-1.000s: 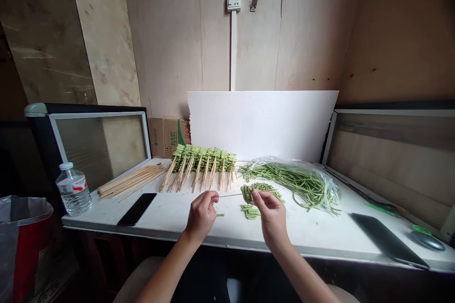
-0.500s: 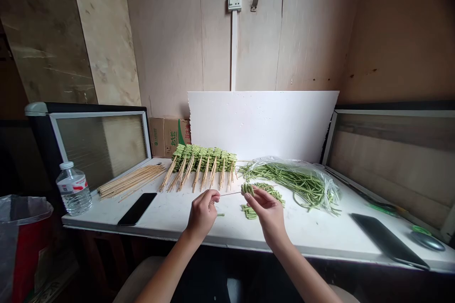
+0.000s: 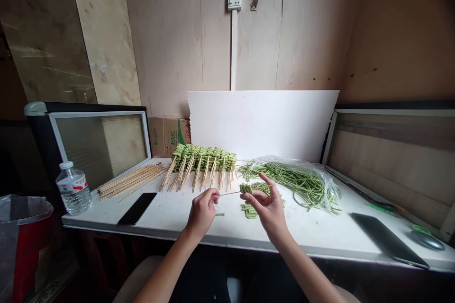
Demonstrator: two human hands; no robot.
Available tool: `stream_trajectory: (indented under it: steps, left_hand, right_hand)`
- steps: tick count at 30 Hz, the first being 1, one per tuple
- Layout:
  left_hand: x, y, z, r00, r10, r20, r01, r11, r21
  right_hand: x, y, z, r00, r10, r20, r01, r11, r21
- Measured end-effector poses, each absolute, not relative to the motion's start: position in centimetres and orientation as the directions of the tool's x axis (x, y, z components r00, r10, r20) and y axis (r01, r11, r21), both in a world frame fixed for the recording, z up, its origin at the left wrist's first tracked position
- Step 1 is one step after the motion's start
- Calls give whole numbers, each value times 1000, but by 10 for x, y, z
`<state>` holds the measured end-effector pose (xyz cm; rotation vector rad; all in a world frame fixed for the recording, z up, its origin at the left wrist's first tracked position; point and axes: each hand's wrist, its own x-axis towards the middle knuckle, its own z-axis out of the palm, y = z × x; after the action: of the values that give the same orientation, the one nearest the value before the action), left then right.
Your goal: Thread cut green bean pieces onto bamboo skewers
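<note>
My left hand point(image 3: 202, 210) pinches the blunt end of a thin bamboo skewer point(image 3: 229, 193) held level above the white table point(image 3: 170, 215). Short green bean pieces point(image 3: 245, 188) are threaded on its far end. My right hand point(image 3: 269, 206) holds those pieces between thumb and fingers, with the index finger raised. Under the hands lie cut bean pieces point(image 3: 250, 211) and one stray bit point(image 3: 220, 214). Behind them is a stack of finished bean skewers point(image 3: 202, 163).
Long green beans point(image 3: 302, 180) spill from a plastic bag at right. Bare skewers point(image 3: 130, 181), a black phone point(image 3: 137, 209) and a water bottle point(image 3: 73, 188) lie at left. Another dark phone point(image 3: 387, 240) lies at right. A white foam board point(image 3: 263, 123) leans behind.
My right hand has slid slightly left along the skewer and lifted its index finger. The left hand has hardly moved.
</note>
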<state>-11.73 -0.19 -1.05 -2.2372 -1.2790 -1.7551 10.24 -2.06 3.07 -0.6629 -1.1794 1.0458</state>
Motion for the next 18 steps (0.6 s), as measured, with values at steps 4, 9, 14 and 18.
stream_trajectory:
  steps: [4,9,14,18]
  left_hand:
    - [-117,-1,-11,27,574,819,598,-665,447]
    - [-116,-2,-8,-14,603,798,594,-637,492]
    - [-117,-1,-7,-30,629,777,585,-619,524]
    - [-118,0,-10,-25,633,774,598,-611,519]
  right_hand:
    - [102,-20,27,32,898,439,-274,431,-860]
    - [102,-17,22,46,890,454,-191,453,-871]
    - [105,-11,16,22,911,413,-62,413,-909]
    - [107,-11,17,46,913,405,-30,407,-913]
